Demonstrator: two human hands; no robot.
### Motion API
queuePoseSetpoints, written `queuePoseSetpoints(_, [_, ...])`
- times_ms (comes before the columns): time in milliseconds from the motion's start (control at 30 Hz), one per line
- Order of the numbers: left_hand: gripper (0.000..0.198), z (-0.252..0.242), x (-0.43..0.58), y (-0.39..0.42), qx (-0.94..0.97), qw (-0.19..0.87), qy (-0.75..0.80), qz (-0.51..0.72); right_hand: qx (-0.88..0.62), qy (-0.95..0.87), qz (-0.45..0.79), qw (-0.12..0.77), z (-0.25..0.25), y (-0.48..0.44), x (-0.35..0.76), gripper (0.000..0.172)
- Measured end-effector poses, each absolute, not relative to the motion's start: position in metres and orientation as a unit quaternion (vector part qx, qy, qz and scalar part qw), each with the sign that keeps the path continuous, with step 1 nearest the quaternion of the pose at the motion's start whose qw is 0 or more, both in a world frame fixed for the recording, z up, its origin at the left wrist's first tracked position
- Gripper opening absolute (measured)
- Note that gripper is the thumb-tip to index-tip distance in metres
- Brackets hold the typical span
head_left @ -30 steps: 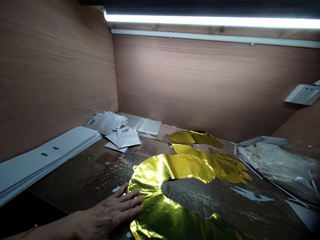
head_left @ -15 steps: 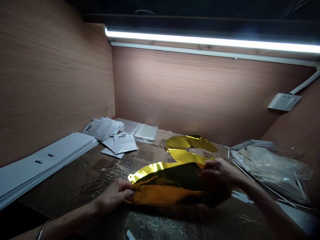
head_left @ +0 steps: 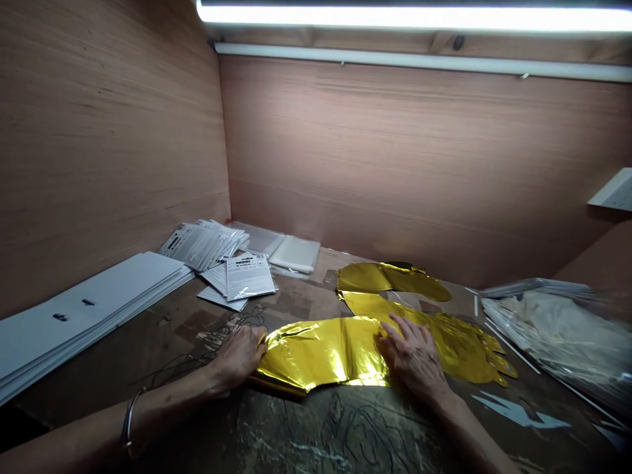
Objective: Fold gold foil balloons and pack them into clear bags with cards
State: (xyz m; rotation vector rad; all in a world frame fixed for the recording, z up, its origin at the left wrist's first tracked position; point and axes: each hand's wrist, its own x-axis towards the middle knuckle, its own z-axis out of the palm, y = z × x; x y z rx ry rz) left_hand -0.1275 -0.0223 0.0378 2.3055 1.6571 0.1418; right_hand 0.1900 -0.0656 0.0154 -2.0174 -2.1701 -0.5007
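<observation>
A flat, uninflated gold foil balloon (head_left: 320,352) lies in front of me on the worktop, creased across its middle. Its left end is gripped by my left hand (head_left: 241,359), the fingers closed round the edge. My right hand (head_left: 415,362) rests palm down on the right part of the foil, fingers spread. More gold foil (head_left: 459,345) lies partly under and beyond my right hand, with small tabs along its right edge. Another flat gold foil piece (head_left: 365,278) lies farther back.
White cards (head_left: 99,299) are stacked at the left, with printed packets (head_left: 249,278) and clear bags (head_left: 295,254) behind. A plastic-wrapped pile (head_left: 557,336) stands at the right. White scraps (head_left: 523,411) lie in front of it. A plywood wall (head_left: 395,164) closes the back.
The foil balloon has come down from a raised, folded position and now lies flatter. My right hand has gone from gripping it to lying spread on it. The view has tilted downward.
</observation>
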Motion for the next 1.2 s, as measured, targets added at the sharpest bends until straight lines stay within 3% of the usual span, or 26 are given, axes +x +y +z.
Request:
queuePoseSetpoints(100, [0.016,0.041,-0.129,-0.019,0.803,0.161,0.572,0.056,-0.630,-0.765,-0.132,0.033,0.010,-0.081,0.181,0.037])
queuePoseSetpoints(200, [0.021,0.045,-0.135,-0.022,0.748,0.202,0.614,0.153,-0.647,-0.752,-0.125,0.020,0.005,-0.095,0.171,0.040])
queuePoseSetpoints(300, [0.050,0.046,-0.142,-0.039,0.611,0.318,0.657,0.306,-0.665,-0.730,-0.154,0.027,0.005,-0.102,0.166,0.037])
queuePoseSetpoints(367, [0.057,0.046,-0.142,-0.057,0.504,0.417,0.648,0.389,-0.665,-0.727,-0.168,0.032,0.006,-0.103,0.165,0.036])
queuePoseSetpoints(500, [0.041,0.047,-0.123,-0.079,0.355,0.584,0.580,0.443,-0.655,-0.733,-0.179,0.041,0.008,-0.105,0.162,0.035])
queuePoseSetpoints(600, [0.035,0.047,-0.103,-0.070,0.325,0.640,0.542,0.437,-0.650,-0.737,-0.178,0.052,0.011,-0.108,0.155,0.034])
queuePoseSetpoints(767, [0.011,0.036,-0.090,-0.036,0.311,0.531,0.634,0.468,-0.655,-0.737,-0.160,0.043,0.016,-0.110,0.147,0.035])
queuePoseSetpoints(933, [0.012,0.031,-0.103,-0.018,0.370,0.457,0.661,0.466,-0.617,-0.786,-0.028,0.030,0.014,-0.110,0.141,0.047])
queuePoseSetpoints(1200, [0.023,0.114,-0.079,-0.004,0.609,0.176,0.636,0.440,-0.634,-0.769,0.063,0.058,0.015,-0.103,0.103,0.052])
